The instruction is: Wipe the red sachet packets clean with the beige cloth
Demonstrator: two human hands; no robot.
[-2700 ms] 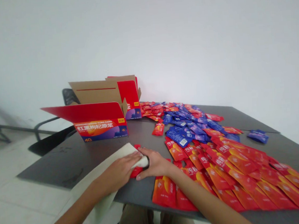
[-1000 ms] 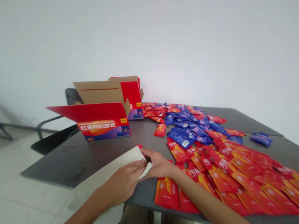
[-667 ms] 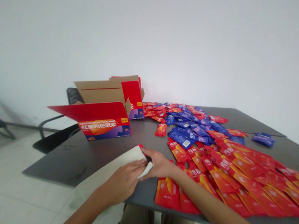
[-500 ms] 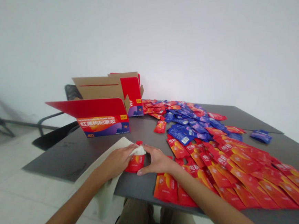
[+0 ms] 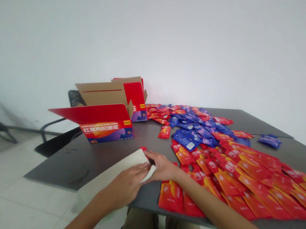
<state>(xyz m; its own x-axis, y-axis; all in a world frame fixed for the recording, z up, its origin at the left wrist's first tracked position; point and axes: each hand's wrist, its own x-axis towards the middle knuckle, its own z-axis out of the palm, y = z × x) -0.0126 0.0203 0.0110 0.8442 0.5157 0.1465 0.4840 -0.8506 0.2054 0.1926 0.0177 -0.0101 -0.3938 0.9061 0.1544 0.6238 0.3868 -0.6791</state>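
Observation:
My left hand (image 5: pixel 130 181) presses a cream-coloured cloth (image 5: pixel 120 168) with its fingers together, near the table's front edge. Under the cloth lies a red pouch (image 5: pixel 143 148); only a small red piece of its top end shows, the rest being covered. My right hand (image 5: pixel 161 166) curls around the pouch's right side, thumb and fingers at its edge, touching the cloth's folded tip. Close by on the right, rows of red-orange pouches (image 5: pixel 227 179) overlap one another on the table.
An open red and blue carton (image 5: pixel 109 131) stands at the back left, with a second carton (image 5: pixel 139 105) behind it. Blue pouches (image 5: pixel 191 127) are heaped with red ones at the back. A single blue pouch (image 5: pixel 270 140) lies far right. A black chair (image 5: pixel 56 139) stands beyond the dark table (image 5: pixel 93 161).
My left hand has slid toward me and to the right with the cloth, which now covers nearly all of the red pouch. My right hand stays at the pouch's side.

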